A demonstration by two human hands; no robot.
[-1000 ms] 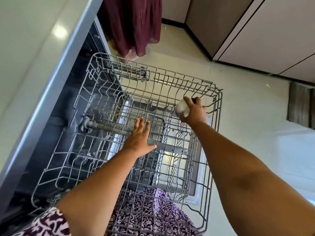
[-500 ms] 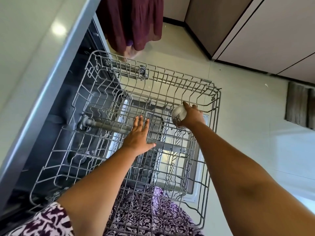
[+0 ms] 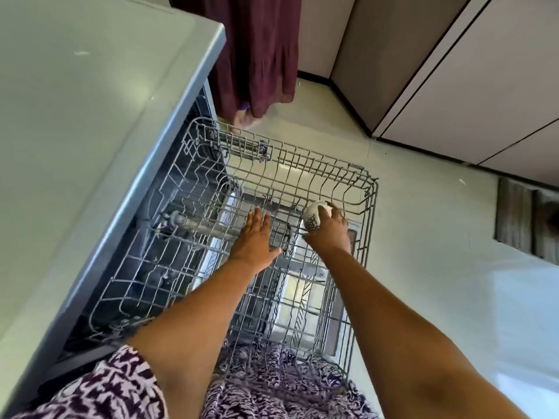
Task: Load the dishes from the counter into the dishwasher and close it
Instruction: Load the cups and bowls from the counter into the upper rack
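Counter point(image 3: 90, 116): To your far left, its pale top shows no dishes in the part you can see. Whatever is left to load lies outside this view.

Dishwasher point(image 3: 169, 237): The dark opening sits under the counter edge. It has to stay open for now, because the rack is drawn right out of it.

Rack point(image 3: 370, 207): The wire basket is pulled fully out over the floor so you can reach every row from above. Apart from the cup, it looks bare.

Door point(image 3: 302, 285): You can see it through the wires, folded down beneath the rack.

Left hand point(image 3: 252, 241): Your fingers are straight and together, palm down on the wires near the middle, grasping nothing. It looks placed to steady the basket while the other hand works.

Cup point(image 3: 313, 217): This small white piece with a dark speckled band is inside the rack near its far right corner, among the tines. Its rounded side seems to face up, probably so it will drain. Whether it already rests on the wires cannot be told.

Right hand point(image 3: 331, 229): Your fingers curl round the cup from above and grasp it, so you can seat it before letting go.

Cabinets point(image 3: 453, 86): These stand well apart at the right, clear of the rack.
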